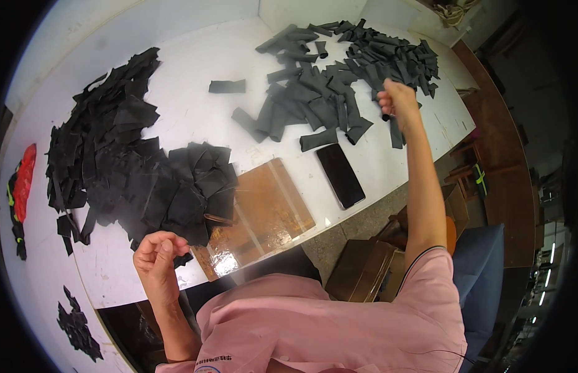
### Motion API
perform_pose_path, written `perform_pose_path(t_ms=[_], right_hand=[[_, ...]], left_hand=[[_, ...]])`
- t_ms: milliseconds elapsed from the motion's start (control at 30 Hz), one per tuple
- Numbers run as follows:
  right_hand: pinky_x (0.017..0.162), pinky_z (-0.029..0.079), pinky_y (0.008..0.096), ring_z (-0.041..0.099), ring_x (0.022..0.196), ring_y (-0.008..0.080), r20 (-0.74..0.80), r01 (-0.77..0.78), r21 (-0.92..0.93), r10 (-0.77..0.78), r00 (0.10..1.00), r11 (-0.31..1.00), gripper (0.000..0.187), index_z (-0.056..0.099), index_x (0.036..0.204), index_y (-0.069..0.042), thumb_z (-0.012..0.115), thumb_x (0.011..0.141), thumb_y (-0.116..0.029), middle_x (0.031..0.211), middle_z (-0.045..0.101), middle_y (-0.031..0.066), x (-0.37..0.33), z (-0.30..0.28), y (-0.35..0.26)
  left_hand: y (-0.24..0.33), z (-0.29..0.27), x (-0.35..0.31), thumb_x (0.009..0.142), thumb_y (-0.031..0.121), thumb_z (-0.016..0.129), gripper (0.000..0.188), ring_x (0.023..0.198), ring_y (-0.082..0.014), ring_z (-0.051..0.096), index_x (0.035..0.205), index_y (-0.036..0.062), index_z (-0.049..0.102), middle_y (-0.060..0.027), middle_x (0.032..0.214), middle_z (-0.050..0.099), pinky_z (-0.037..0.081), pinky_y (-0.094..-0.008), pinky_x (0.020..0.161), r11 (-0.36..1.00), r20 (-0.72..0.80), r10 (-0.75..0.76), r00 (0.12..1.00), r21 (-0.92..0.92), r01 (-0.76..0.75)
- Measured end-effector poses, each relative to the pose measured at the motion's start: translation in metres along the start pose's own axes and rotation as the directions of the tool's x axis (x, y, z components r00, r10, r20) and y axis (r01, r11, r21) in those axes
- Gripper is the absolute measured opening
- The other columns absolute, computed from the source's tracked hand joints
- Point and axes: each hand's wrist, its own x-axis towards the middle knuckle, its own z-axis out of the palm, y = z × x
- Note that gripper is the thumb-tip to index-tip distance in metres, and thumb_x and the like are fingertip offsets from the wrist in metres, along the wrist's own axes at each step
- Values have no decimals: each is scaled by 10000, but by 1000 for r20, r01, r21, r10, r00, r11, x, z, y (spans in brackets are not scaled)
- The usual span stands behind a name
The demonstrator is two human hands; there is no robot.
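My right hand (397, 99) is stretched out to the far right pile of dark grey fabric strips (338, 81) and is closed on one strip (395, 130) that hangs below it. My left hand (157, 252) rests near the table's front edge, fingers curled, with nothing visible in it. It lies just below a large heap of black cut fabric pieces (133, 161). A brown board under a clear sheet (264, 214) lies between my hands, with scissors handles (219, 219) at its left edge.
A black phone (340, 175) lies face up right of the board. One loose strip (227, 86) lies apart at the table's middle. A red and black item (20, 186) is at the far left. Cardboard boxes (363, 267) stand below the table edge.
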Motion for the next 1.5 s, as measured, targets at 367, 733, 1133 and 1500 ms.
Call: perform_pose_path(t_ms=[367, 733, 1133, 1500], right_hand=[[517, 399, 209, 493, 593, 74, 612, 46, -99, 25, 790, 994, 181, 578, 896, 27, 545, 809, -128, 679, 549, 18, -202, 60, -3], [644, 444, 345, 572, 746, 303, 978, 245, 25, -75, 197, 969, 205, 562, 841, 27, 564, 775, -167, 802, 582, 163, -308, 168, -14], [561, 412, 222, 513, 589, 86, 824, -127, 154, -57, 563, 980, 215, 595, 839, 33, 571, 806, -178, 652, 574, 43, -304, 254, -19], [430, 239, 200, 307, 515, 3, 814, -257, 365, -173, 555, 895, 301, 456, 526, -51, 622, 770, -108, 521, 370, -79, -289, 264, -23]], left_hand=[[-66, -61, 6, 767, 7, 574, 103, 638, -93, 531, 868, -7, 591, -55, 743, 586, 425, -216, 577, 699, -236, 349, 907, 710, -84], [-64, -54, 27, 714, 148, 629, 279, 712, -244, 535, 937, -7, 564, -131, 856, 558, 435, -312, 625, 261, -105, 650, 752, 961, -92], [-24, -66, 31, 750, 12, 601, 86, 542, -108, 558, 829, 9, 567, -49, 667, 586, 418, -175, 477, 999, -416, 30, 909, 53, -8], [-19, -59, -29, 811, 210, 509, 302, 796, -191, 565, 1014, -13, 502, -112, 920, 585, 456, -303, 691, 921, -58, -188, 981, -359, 155]])
